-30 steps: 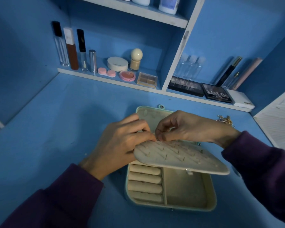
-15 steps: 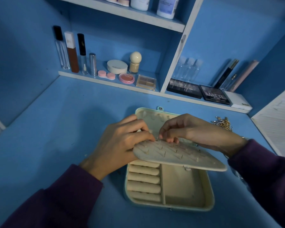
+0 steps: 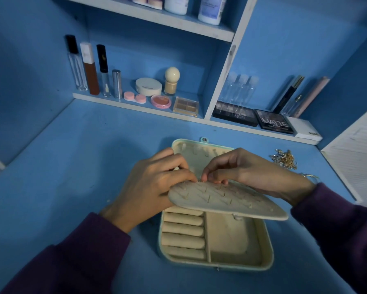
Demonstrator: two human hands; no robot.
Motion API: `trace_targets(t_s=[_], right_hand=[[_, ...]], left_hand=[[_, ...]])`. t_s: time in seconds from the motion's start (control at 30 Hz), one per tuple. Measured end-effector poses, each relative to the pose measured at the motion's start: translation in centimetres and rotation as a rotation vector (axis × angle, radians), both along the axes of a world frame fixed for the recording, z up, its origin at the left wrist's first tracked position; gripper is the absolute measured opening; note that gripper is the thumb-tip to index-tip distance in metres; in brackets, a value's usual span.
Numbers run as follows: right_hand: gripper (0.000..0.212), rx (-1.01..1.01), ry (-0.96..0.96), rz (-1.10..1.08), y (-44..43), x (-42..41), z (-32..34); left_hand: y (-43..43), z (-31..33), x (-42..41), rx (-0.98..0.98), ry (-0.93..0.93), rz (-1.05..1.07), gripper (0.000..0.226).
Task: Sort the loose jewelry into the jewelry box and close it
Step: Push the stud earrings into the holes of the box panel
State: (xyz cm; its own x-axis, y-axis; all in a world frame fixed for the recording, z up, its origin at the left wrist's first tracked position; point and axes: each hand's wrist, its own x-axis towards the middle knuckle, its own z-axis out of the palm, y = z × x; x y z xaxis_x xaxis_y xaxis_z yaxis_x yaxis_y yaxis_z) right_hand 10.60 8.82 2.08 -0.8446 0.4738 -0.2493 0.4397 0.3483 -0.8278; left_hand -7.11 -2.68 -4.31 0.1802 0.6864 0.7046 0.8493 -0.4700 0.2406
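Jewelry box point(image 3: 265, 247): open on the blue tabletop point(image 3: 72, 177), near the middle, with its lid point(image 3: 199, 150) laid flat on the far side.
Earring panel point(image 3: 227, 200): cream flap with little pins, lifted and tilted over the box, covering its far half.
Left hand point(image 3: 148, 187): fingers curled round the left end of the panel, thumb on top, holding it up.
Right hand point(image 3: 248, 170): finger and thumb pinched tight at the far edge of the panel, right next to the left thumb.
Tiny piece point(image 3: 200, 179): held in that pinch; too small to tell what kind.
Ring rolls point(image 3: 183, 232): soft rows in the left part of the box, with a wide pocket beside them.
Loose jewelry point(image 3: 284, 159): small heap of gold and silver chains on the tabletop, right of the box and apart from it.
Shelf point(image 3: 136, 106): at the back, with makeup tubes, a round compact and dark palettes.
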Motion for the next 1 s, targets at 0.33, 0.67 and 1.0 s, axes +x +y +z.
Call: trace_targets(t_s=[0.33, 0.67, 1.0], right_hand=[[0.016, -0.221, 0.213, -0.247, 1.9, 2.4, 0.5], [0.043, -0.366, 0.314, -0.569, 2.6, 5.9, -0.3], [0.028, -0.337, 0.326, -0.576, 2.8, 7.2, -0.6]], left_hand=[[0.4, -0.1, 0.7, -0.033, -0.214, 0.088, 0.019], [1.3, 0.1, 1.1, -0.296, -0.633, 0.2, 0.07], [1.4, 0.1, 0.2, -0.382, -0.846, 0.112, 0.041]])
